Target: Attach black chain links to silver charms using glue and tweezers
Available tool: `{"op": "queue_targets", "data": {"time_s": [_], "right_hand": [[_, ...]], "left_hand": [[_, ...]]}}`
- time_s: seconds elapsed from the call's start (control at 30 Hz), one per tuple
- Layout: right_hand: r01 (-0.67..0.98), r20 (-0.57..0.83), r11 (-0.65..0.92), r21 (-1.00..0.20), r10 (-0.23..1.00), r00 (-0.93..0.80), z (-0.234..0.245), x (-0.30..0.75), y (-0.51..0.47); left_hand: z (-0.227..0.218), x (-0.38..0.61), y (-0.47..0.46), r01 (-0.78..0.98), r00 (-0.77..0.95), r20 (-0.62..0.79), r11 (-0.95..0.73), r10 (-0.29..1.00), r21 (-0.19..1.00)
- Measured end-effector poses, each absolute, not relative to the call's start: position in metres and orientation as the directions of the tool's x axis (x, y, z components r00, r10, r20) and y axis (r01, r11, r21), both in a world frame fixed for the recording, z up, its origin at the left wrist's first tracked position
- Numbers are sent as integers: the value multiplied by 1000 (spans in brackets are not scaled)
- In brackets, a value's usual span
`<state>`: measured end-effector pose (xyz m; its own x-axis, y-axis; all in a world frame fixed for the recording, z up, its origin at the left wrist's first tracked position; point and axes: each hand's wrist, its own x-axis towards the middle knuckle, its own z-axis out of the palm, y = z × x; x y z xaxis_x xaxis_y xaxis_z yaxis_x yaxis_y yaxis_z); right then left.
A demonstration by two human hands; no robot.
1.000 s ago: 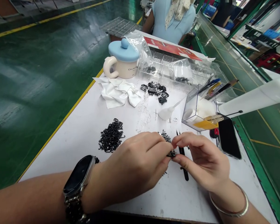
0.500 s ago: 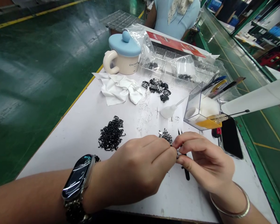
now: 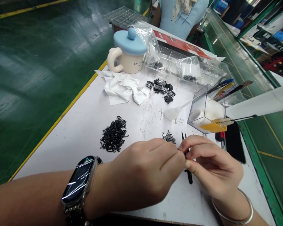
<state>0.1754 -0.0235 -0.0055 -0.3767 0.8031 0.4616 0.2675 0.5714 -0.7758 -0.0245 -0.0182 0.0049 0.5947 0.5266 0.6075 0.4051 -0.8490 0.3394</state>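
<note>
My left hand, with a smartwatch on its wrist, and my right hand, with a bangle, meet fingertip to fingertip over the white table. Both pinch a tiny black part between them; most of it is hidden by the fingers. Black tweezers lie on the table just under my right fingers. A small heap of metal bits sits just beyond my hands. A pile of black curved parts lies to the left.
At the back stand a cream mug with a blue lid, a white cloth, a cluster of black clips, clear plastic trays and bags. A clear box with pens, a dropper bottle, a phone. Another person is behind.
The view has shifted slightly, and my hands sit a little lower and to the right. Both stay pinched together on the small part.
</note>
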Motion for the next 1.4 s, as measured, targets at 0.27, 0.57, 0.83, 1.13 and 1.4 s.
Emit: {"op": "queue_targets", "data": {"time_s": [0.27, 0.57, 0.83, 1.13, 1.4], "right_hand": [[269, 438, 558, -785, 808, -395, -2, 178, -22], [281, 543, 657, -700, 744, -389, -2, 179, -23], [281, 531, 659, -698, 740, -413, -1, 178, -21], [289, 547, 652, -701, 751, -370, -2, 175, -25], [317, 545, 639, -701, 767, -339, -3, 173, -24]], "left_hand": [[4, -23, -14, 410, 559, 606, -824, 566, 392], [5, -20, -16, 397, 486, 624, -791, 611, 465], [3, -23, -17, 380, 500, 662, -829, 558, 411], [4, -24, -18, 443, 520, 649, -825, 555, 351], [2, -25, -13, 430, 528, 669, -844, 523, 321]]}}
